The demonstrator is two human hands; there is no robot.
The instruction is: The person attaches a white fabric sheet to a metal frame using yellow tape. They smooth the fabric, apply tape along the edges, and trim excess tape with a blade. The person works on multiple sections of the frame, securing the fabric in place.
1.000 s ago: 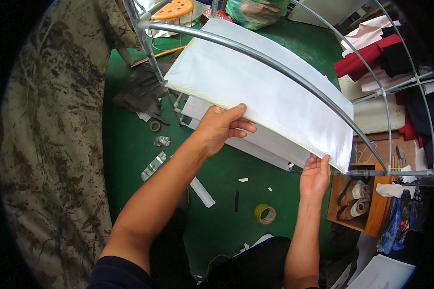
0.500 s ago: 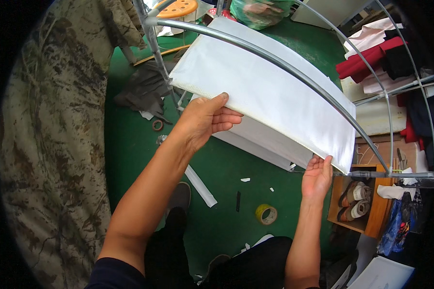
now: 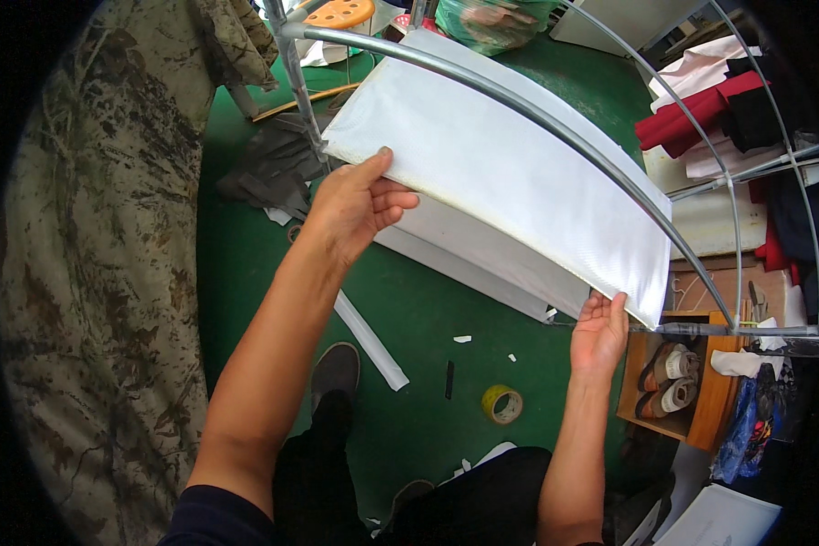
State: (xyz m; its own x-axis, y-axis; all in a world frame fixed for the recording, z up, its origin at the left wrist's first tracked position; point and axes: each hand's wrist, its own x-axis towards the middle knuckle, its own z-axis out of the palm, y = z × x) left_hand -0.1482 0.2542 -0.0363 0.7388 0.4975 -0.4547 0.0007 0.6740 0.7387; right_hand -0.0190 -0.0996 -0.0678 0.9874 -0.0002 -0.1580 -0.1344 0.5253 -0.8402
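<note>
A white sheet-like panel [image 3: 510, 173] spans a grey metal tube frame [image 3: 519, 100] and slopes down to the right. My left hand [image 3: 350, 205] pinches the panel's near edge toward its left end, thumb on top and fingers curled beneath. Close to the right end of the same edge, my right hand [image 3: 601, 328] grips it with the thumb up and fingertips under it. Below the panel a second white surface [image 3: 482, 259] shows, lower down in the frame. The far edge of the panel lies partly behind the curved front tube.
On the green floor lie a yellow tape roll [image 3: 501, 404], a white strip [image 3: 371, 341], a black strip [image 3: 449, 380] and paper scraps. Camouflage fabric [image 3: 109, 273] hangs at left. A wooden cubby with shoes [image 3: 669, 378] and folded clothes [image 3: 701, 109] stand at right.
My left hand has slid left along the panel's near edge, toward the corner by the upright tube. The right hand stays where it was.
</note>
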